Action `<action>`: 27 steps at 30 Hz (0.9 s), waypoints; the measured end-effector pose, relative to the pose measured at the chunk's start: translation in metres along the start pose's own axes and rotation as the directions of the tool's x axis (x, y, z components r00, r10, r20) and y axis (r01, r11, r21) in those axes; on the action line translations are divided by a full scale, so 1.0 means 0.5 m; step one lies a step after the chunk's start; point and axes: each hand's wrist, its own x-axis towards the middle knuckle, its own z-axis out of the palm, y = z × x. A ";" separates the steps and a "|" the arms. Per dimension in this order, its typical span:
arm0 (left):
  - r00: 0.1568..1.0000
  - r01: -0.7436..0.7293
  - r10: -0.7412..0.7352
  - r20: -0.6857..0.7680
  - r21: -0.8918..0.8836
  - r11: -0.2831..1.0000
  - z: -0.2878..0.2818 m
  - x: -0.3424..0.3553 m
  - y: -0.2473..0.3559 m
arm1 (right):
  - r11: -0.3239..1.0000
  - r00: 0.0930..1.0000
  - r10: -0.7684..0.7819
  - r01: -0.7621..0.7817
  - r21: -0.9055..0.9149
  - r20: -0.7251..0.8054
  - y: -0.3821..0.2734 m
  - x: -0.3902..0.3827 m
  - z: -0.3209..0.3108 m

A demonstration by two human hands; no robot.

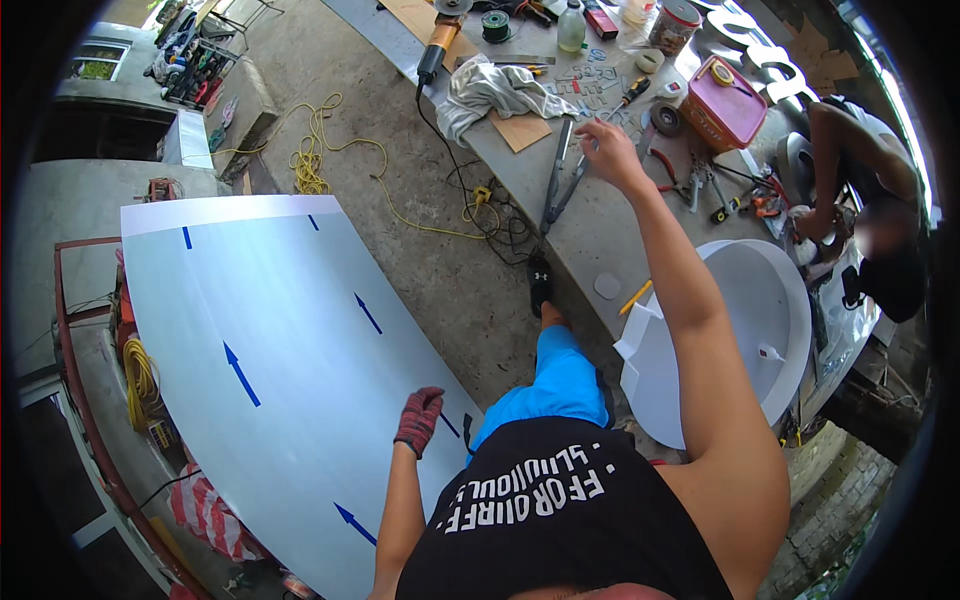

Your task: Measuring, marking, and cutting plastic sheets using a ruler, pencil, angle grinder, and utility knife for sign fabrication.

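My left hand (420, 418), in a red and grey knit glove, hovers over a large pale blue sheet (290, 330) marked with dark blue arrows. Its fingers are curled together, with nothing seen in them. Bare and stretched far forward, my right hand (608, 152) is over the workbench (600, 235), its thumb and fingers a little apart. Right beside those fingers lie long-handled metal shears (562, 190), handles spread, the joined end at the bench edge. Contact between hand and handle is not clear.
A white round-ended shell (745, 330) sits at right, near a yellow pencil (635, 297). Farther along are a rag (500, 95), an angle grinder (440, 45), pliers (665, 170) and a pink-lidded tub (725, 105). Another person (870, 190) works at right. Yellow cord (312, 165) lies on the floor.
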 end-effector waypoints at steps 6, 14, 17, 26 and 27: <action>0.833 -0.508 0.318 -0.452 -0.400 0.763 -0.212 0.053 0.659 | 0.984 0.996 0.080 -0.074 -0.164 0.031 0.104 0.309 0.125; 0.785 -0.309 0.240 0.571 0.027 0.951 -0.445 0.064 1.109 | 0.915 0.993 0.085 -0.048 -0.399 0.076 0.116 0.472 0.190; 0.746 -0.386 0.482 0.459 -0.291 0.875 -0.402 0.083 1.151 | 0.909 0.995 0.002 0.042 -0.416 0.104 0.081 0.501 0.216; 0.793 -0.396 0.470 0.388 -0.258 0.881 -0.402 0.110 1.139 | 0.891 0.991 0.055 0.004 -0.454 0.118 0.100 0.495 0.245; 0.795 -0.398 0.470 0.383 -0.255 0.881 -0.405 0.105 1.136 | 0.888 0.990 0.044 0.024 -0.460 0.137 0.105 0.496 0.236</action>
